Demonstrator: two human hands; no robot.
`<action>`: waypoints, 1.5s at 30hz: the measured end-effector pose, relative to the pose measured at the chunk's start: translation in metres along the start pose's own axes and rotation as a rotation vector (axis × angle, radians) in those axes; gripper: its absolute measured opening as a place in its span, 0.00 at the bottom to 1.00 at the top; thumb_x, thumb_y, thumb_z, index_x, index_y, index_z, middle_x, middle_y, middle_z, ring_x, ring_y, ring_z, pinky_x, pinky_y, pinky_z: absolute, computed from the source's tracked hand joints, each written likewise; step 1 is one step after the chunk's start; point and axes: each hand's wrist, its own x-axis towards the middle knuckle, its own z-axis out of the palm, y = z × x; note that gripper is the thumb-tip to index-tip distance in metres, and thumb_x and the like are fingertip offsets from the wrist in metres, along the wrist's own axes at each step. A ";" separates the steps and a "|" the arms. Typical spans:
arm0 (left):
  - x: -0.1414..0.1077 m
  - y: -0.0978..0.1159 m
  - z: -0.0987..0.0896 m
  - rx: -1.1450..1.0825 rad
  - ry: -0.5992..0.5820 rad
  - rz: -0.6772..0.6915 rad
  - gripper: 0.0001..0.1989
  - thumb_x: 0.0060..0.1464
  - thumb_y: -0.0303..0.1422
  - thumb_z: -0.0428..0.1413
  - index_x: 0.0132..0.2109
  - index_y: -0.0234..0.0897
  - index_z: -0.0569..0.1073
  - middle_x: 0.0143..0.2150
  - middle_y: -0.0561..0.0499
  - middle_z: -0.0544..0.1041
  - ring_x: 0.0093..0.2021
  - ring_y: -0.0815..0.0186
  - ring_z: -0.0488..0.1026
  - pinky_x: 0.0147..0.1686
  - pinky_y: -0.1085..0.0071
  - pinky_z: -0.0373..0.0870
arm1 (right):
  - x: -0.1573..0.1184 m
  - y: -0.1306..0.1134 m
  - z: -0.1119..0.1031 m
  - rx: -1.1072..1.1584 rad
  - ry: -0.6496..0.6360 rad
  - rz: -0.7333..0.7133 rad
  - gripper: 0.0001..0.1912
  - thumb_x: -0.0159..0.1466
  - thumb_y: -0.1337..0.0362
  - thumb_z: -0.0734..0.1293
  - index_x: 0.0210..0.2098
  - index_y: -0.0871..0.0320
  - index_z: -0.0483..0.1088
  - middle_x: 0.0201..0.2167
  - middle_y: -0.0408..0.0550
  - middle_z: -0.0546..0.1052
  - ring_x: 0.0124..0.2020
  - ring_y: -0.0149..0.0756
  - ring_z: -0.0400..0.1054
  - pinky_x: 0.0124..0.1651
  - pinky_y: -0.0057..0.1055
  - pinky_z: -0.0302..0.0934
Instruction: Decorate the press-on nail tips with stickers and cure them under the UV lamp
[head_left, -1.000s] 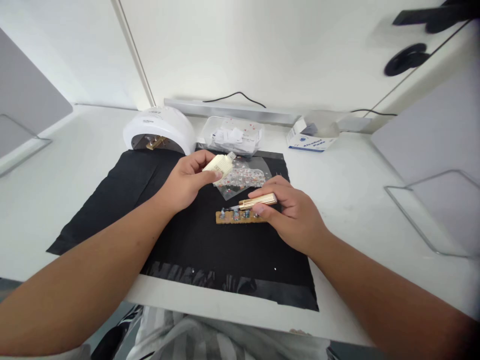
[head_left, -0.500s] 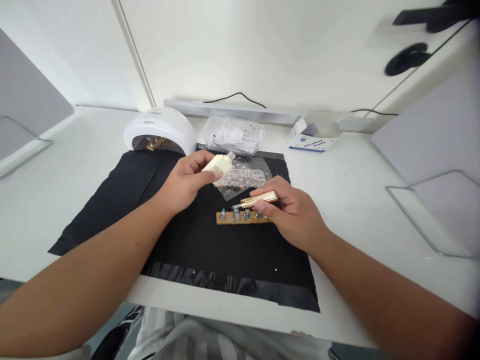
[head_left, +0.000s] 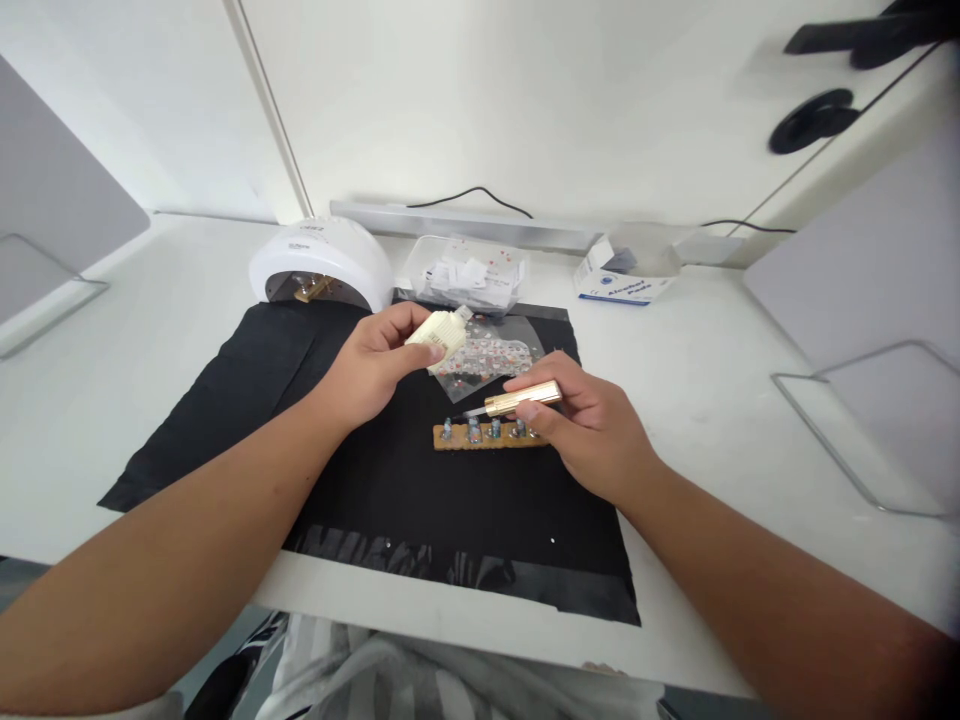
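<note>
Two hands at frame centre: left hand still clamps a cream bottle; right hand, pinching a gold brush, has lifted it slightly off the strip.

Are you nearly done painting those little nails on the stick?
Partway, it seems. The little nails stand in a row on the wooden stick and look coloured already. Right now the right hand holds a gold brush tipped just above them, and the left hand holds the cream bottle. The white lamp behind has none of them under it yet.
</note>
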 end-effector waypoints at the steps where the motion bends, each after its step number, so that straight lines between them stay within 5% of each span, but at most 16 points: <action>1: 0.000 0.000 0.000 0.000 -0.002 0.001 0.08 0.45 0.31 0.64 0.34 0.35 0.76 0.31 0.54 0.76 0.32 0.69 0.70 0.34 0.73 0.65 | 0.000 0.000 -0.001 0.031 -0.022 -0.019 0.06 0.61 0.61 0.68 0.38 0.53 0.76 0.32 0.45 0.72 0.33 0.35 0.68 0.36 0.34 0.63; 5: 0.000 -0.001 -0.002 -0.001 -0.008 0.020 0.07 0.46 0.30 0.64 0.34 0.35 0.76 0.30 0.55 0.75 0.31 0.70 0.69 0.33 0.74 0.65 | -0.001 0.000 0.000 0.059 -0.086 -0.095 0.06 0.61 0.62 0.69 0.38 0.52 0.76 0.32 0.44 0.72 0.34 0.35 0.68 0.36 0.33 0.63; 11: 0.000 -0.001 -0.002 -0.025 -0.014 0.020 0.06 0.46 0.29 0.64 0.34 0.35 0.76 0.30 0.55 0.76 0.31 0.71 0.69 0.33 0.75 0.65 | -0.001 0.001 0.002 -0.035 0.005 -0.011 0.06 0.62 0.63 0.67 0.38 0.54 0.76 0.33 0.45 0.72 0.35 0.36 0.68 0.39 0.36 0.63; 17: 0.000 0.001 0.000 0.011 -0.003 0.000 0.08 0.45 0.31 0.64 0.34 0.35 0.75 0.30 0.55 0.75 0.31 0.69 0.70 0.34 0.72 0.66 | -0.001 -0.002 0.002 0.039 -0.074 -0.090 0.06 0.61 0.62 0.68 0.38 0.53 0.76 0.32 0.44 0.72 0.34 0.35 0.68 0.38 0.34 0.64; 23: 0.000 0.001 -0.001 0.029 0.006 -0.003 0.08 0.45 0.32 0.64 0.34 0.35 0.75 0.31 0.54 0.75 0.31 0.69 0.69 0.34 0.72 0.66 | 0.000 -0.002 0.002 -0.031 -0.028 -0.015 0.06 0.61 0.62 0.67 0.38 0.53 0.75 0.33 0.46 0.72 0.35 0.37 0.69 0.39 0.36 0.64; 29: 0.000 0.001 0.000 0.013 -0.009 -0.006 0.08 0.45 0.31 0.64 0.34 0.35 0.75 0.30 0.54 0.75 0.31 0.69 0.69 0.34 0.72 0.66 | 0.000 -0.004 0.002 0.001 -0.090 -0.126 0.06 0.61 0.63 0.69 0.38 0.53 0.75 0.31 0.44 0.73 0.35 0.36 0.68 0.39 0.35 0.64; 36: -0.001 0.002 0.000 0.025 -0.031 -0.022 0.08 0.46 0.32 0.64 0.34 0.35 0.75 0.31 0.54 0.75 0.32 0.69 0.69 0.34 0.73 0.65 | -0.001 0.000 0.000 0.002 0.071 0.032 0.07 0.62 0.61 0.68 0.39 0.52 0.76 0.34 0.45 0.72 0.37 0.37 0.70 0.43 0.38 0.65; 45: -0.006 0.004 -0.002 0.197 -0.113 0.006 0.09 0.50 0.34 0.63 0.38 0.36 0.75 0.33 0.52 0.74 0.34 0.67 0.69 0.36 0.72 0.63 | 0.009 0.013 -0.009 0.594 0.409 0.112 0.11 0.58 0.51 0.71 0.35 0.51 0.74 0.30 0.42 0.76 0.32 0.35 0.71 0.43 0.37 0.68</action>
